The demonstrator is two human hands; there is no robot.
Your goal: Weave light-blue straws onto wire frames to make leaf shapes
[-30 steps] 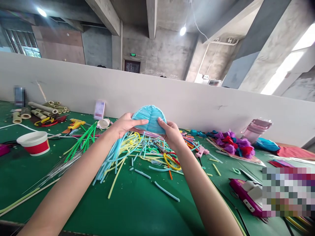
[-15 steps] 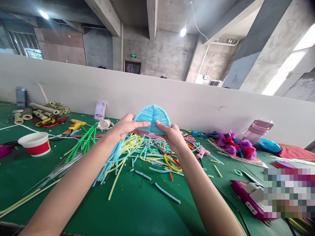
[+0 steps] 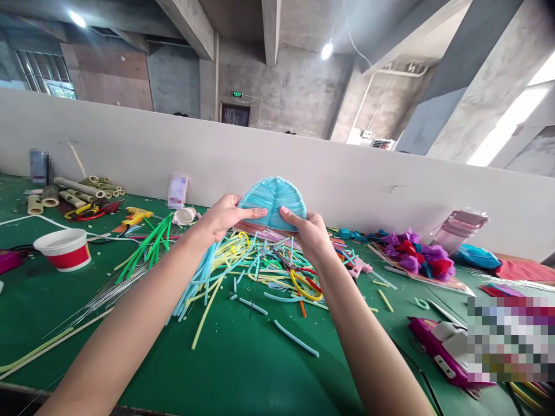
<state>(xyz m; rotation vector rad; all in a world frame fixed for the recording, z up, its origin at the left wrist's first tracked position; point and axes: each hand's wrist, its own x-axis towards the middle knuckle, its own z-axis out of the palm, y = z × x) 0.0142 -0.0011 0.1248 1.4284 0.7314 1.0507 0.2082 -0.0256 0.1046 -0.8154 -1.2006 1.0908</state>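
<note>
Held up above the table is a light-blue, leaf-shaped piece [image 3: 273,199] with fine ribs and a central seam; a thin wire seems to hang below it. My left hand [image 3: 225,216] grips its left edge, thumb laid across the front. On the opposite edge my right hand [image 3: 310,228] is closed the same way, its thumb near the seam. The fingers behind the piece are mostly hidden. Beneath it lies a heap of blue and yellow tubes [image 3: 212,271], with yellow-and-red-handled pliers [image 3: 306,284] at its right side.
On the left stand a paper cup [image 3: 65,248], bamboo tubes [image 3: 87,188], a yellow glue gun [image 3: 136,216] and green strips [image 3: 150,248]. To the right are a pink glue gun [image 3: 359,267], purple and red petals [image 3: 416,254], a pink bottle [image 3: 459,231] and a magenta power strip [image 3: 446,352].
Both hands have raised the light-blue leaf-shaped piece slightly and shifted it a little to the right. The grip looks the same.
</note>
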